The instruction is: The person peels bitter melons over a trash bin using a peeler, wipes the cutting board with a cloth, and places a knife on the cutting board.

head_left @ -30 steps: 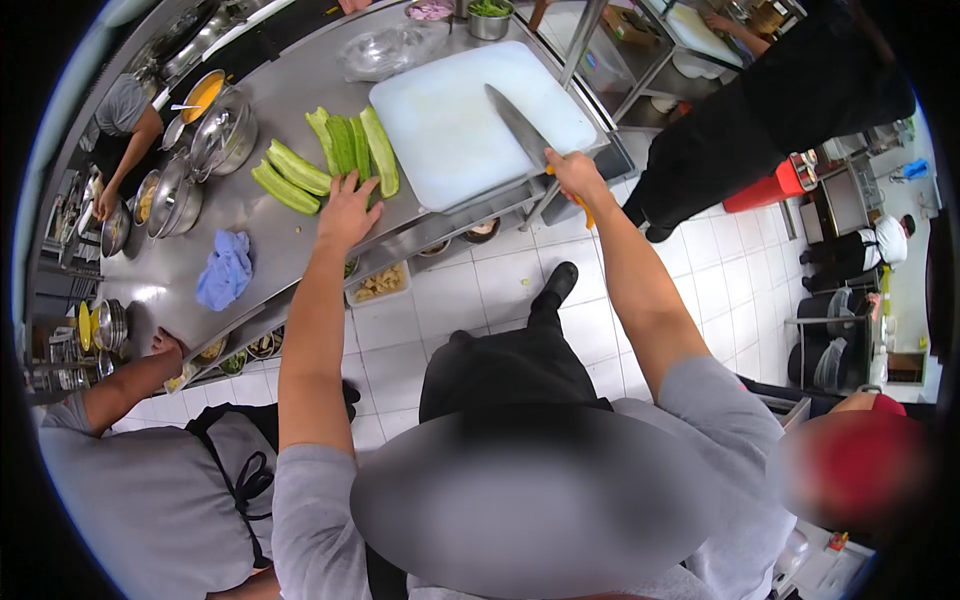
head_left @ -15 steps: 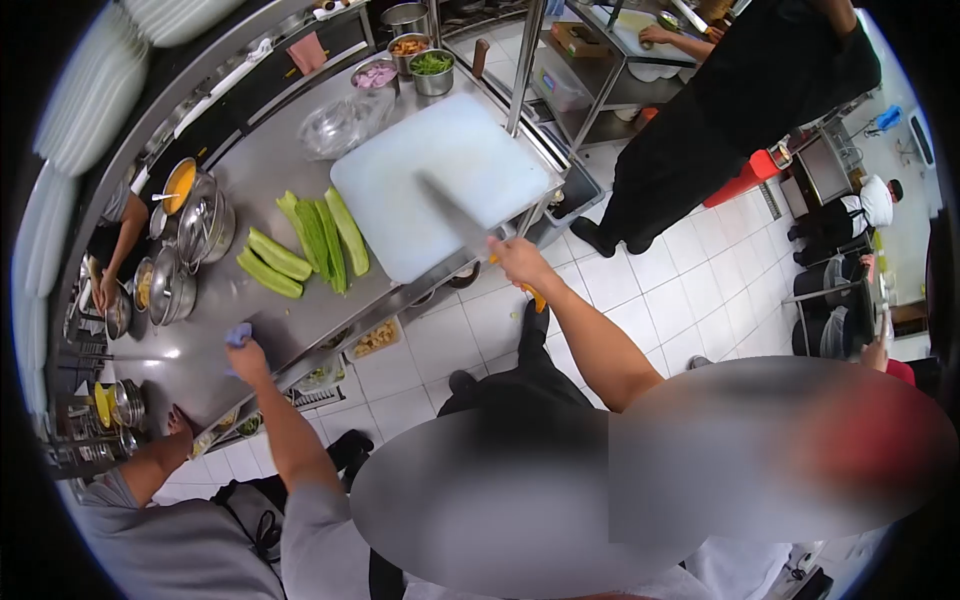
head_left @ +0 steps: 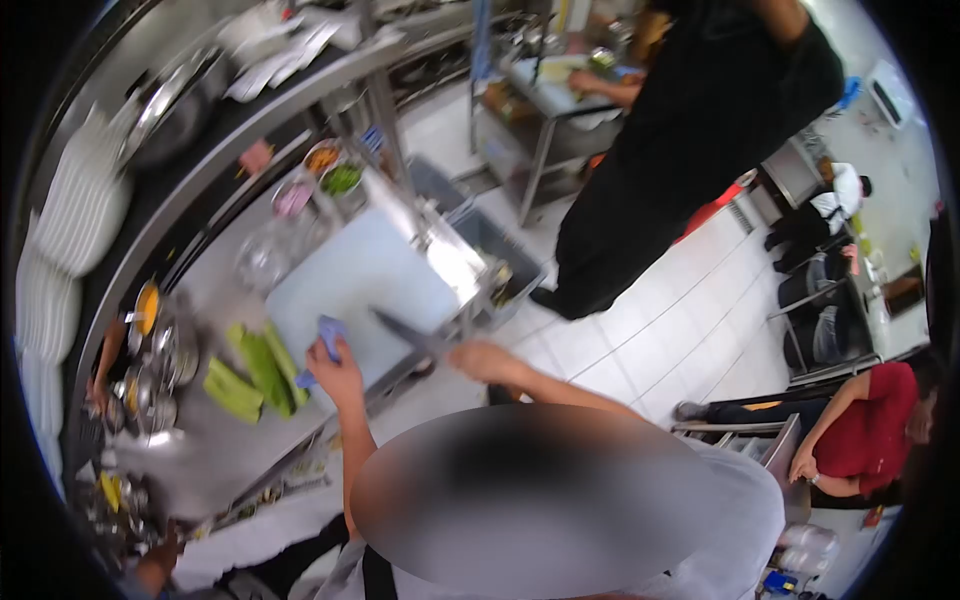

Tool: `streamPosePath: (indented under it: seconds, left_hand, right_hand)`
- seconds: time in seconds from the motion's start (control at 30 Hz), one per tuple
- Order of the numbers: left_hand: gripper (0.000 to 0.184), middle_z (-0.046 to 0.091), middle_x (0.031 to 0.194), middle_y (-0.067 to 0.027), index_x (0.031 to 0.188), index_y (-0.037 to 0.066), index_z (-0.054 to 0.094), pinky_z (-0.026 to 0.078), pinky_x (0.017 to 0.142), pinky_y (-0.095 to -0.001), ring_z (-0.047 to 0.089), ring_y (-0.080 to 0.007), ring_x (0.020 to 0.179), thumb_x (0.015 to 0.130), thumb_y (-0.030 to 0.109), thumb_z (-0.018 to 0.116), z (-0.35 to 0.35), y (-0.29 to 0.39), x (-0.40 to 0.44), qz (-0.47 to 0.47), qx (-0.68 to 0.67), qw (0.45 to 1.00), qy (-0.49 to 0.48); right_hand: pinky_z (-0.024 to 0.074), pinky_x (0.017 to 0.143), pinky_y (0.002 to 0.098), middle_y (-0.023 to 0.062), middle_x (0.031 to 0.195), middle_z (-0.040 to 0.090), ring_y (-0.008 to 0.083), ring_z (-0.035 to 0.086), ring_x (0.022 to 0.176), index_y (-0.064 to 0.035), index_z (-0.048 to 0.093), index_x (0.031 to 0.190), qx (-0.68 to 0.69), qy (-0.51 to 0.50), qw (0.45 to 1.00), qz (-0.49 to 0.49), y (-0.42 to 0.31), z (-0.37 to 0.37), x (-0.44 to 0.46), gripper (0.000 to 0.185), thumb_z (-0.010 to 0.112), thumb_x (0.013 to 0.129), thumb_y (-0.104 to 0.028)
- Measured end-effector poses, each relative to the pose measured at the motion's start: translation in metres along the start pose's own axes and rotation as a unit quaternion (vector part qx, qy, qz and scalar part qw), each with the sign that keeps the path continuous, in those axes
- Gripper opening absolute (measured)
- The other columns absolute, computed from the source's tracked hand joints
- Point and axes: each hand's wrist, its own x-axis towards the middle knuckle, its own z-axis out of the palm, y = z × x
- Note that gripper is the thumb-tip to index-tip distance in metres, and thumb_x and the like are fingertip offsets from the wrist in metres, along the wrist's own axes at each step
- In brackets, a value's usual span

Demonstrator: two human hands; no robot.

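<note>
My right hand is wrapped round the handle of a kitchen knife. Its blade points left over the near edge of a white cutting board. At the board's lower left corner, my left hand grips a crumpled purple cloth. Long light-green vegetable pieces lie on the steel counter just left of that hand. Motion blurs the picture, and I cannot tell whether the cloth touches the board.
Behind the board are a clear plastic bag and metal containers of chopped green, pink and orange food. Metal bowls line the counter's left. Grey bins stand beyond its right end. A person in black stands nearby.
My left hand has brought the cloth from the counter's left to the board's corner. The knife stays in my right hand. The view has turned, and a person in red shows at right.
</note>
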Motion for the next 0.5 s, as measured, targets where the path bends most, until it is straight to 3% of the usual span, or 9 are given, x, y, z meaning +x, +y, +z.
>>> streamPosePath:
  seconds: [0.07, 0.17, 0.2, 0.3, 0.33, 0.37, 0.4, 0.43, 0.5]
  left_hand:
    - [0.042, 0.054, 0.114, -0.0294, 0.116, -0.008, 0.059, 0.042, 0.096, -0.0499, 0.052, -0.0447, 0.106, 0.088, 0.023, 0.066, 0.051, 0.058, -0.014, 0.014, -0.062, 0.997, -0.035]
    - [0.045, 0.052, 0.117, -0.0294, 0.115, -0.009, 0.059, 0.042, 0.097, -0.0505, 0.051, -0.0442, 0.109, 0.086, 0.023, 0.070, 0.097, 0.104, -0.026, 0.017, -0.042, 0.994, -0.097]
    - [0.046, 0.051, 0.122, -0.0287, 0.114, -0.010, 0.059, 0.042, 0.098, -0.0506, 0.050, -0.0429, 0.113, 0.087, 0.025, 0.069, 0.111, 0.103, -0.024, -0.074, -0.037, 0.995, -0.051]
    - [0.041, 0.057, 0.118, -0.0214, 0.112, -0.008, 0.061, 0.048, 0.093, -0.0466, 0.056, -0.0364, 0.108, 0.085, 0.020, 0.072, 0.138, 0.094, 0.005, -0.279, 0.032, 0.960, 0.016]
    - [0.039, 0.060, 0.116, -0.0178, 0.113, -0.006, 0.062, 0.050, 0.089, -0.0444, 0.059, -0.0325, 0.104, 0.085, 0.020, 0.072, 0.129, 0.095, 0.015, -0.383, -0.202, 0.898, -0.079]
    - [0.037, 0.063, 0.113, -0.0142, 0.113, -0.004, 0.063, 0.052, 0.085, -0.0422, 0.062, -0.0285, 0.101, 0.085, 0.019, 0.073, 0.122, 0.090, 0.024, -0.456, -0.417, 0.768, -0.168]
    - [0.039, 0.067, 0.110, -0.0082, 0.116, 0.000, 0.064, 0.054, 0.079, -0.0391, 0.067, -0.0225, 0.095, 0.086, 0.021, 0.074, 0.130, 0.076, 0.030, -0.466, -0.437, 0.753, -0.157]
    - [0.039, 0.067, 0.110, -0.0082, 0.116, 0.000, 0.064, 0.054, 0.079, -0.0391, 0.067, -0.0225, 0.095, 0.086, 0.021, 0.074, 0.134, 0.064, 0.037, -0.464, -0.436, 0.755, -0.157]
    - [0.045, 0.065, 0.119, -0.0091, 0.123, 0.003, 0.063, 0.054, 0.084, -0.0407, 0.065, -0.0249, 0.099, 0.085, 0.023, 0.075, 0.139, 0.049, 0.055, -0.415, -0.466, 0.762, -0.175]
  right_hand:
    - [0.0547, 0.070, 0.0460, 0.0208, 0.089, 0.069, 0.0290, 0.070, 0.086, 0.0044, 0.060, 0.110, -0.085, 0.014, 0.995, -0.040, -0.003, -0.024, -0.006, 0.037, 0.050, 0.097, -0.028]
    - [0.0534, 0.077, 0.0437, 0.0223, 0.103, 0.063, 0.0347, 0.065, 0.094, 0.0062, 0.058, 0.115, -0.243, 0.202, 0.946, -0.065, -0.029, -0.044, -0.003, 0.033, 0.051, 0.090, -0.015]
    - [0.0517, 0.083, 0.0441, 0.0258, 0.111, 0.060, 0.0389, 0.062, 0.100, 0.0065, 0.056, 0.119, -0.249, 0.231, 0.939, -0.061, -0.030, -0.044, 0.008, 0.035, 0.050, 0.089, -0.011]
    - [0.0509, 0.085, 0.0409, 0.0243, 0.110, 0.058, 0.0381, 0.058, 0.107, 0.0088, 0.054, 0.121, -0.247, 0.205, 0.947, -0.016, -0.033, -0.051, 0.040, 0.036, 0.050, 0.089, -0.008]
    - [0.0506, 0.086, 0.0406, 0.0246, 0.109, 0.057, 0.0382, 0.057, 0.107, 0.0094, 0.053, 0.121, -0.240, 0.182, 0.951, -0.073, -0.035, -0.050, 0.048, 0.037, 0.051, 0.088, -0.007]
    - [0.0503, 0.088, 0.0403, 0.0249, 0.109, 0.057, 0.0383, 0.056, 0.107, 0.0100, 0.052, 0.121, -0.230, 0.158, 0.951, -0.130, -0.034, -0.050, 0.054, 0.038, 0.051, 0.087, -0.006]
    - [0.0496, 0.092, 0.0425, 0.0255, 0.112, 0.054, 0.0385, 0.054, 0.110, 0.0091, 0.051, 0.122, -0.177, 0.150, 0.964, -0.128, -0.041, -0.060, 0.050, 0.043, 0.057, 0.082, -0.005]
    - [0.0496, 0.092, 0.0425, 0.0255, 0.112, 0.054, 0.0385, 0.054, 0.110, 0.0091, 0.051, 0.122, -0.175, 0.153, 0.964, -0.130, -0.045, -0.066, 0.050, 0.043, 0.057, 0.082, -0.005]
    - [0.0454, 0.100, 0.0441, 0.0254, 0.121, 0.049, 0.0358, 0.055, 0.110, 0.0056, 0.053, 0.122, -0.085, 0.117, 0.988, -0.048, -0.049, -0.077, 0.051, 0.055, 0.070, 0.072, -0.009]
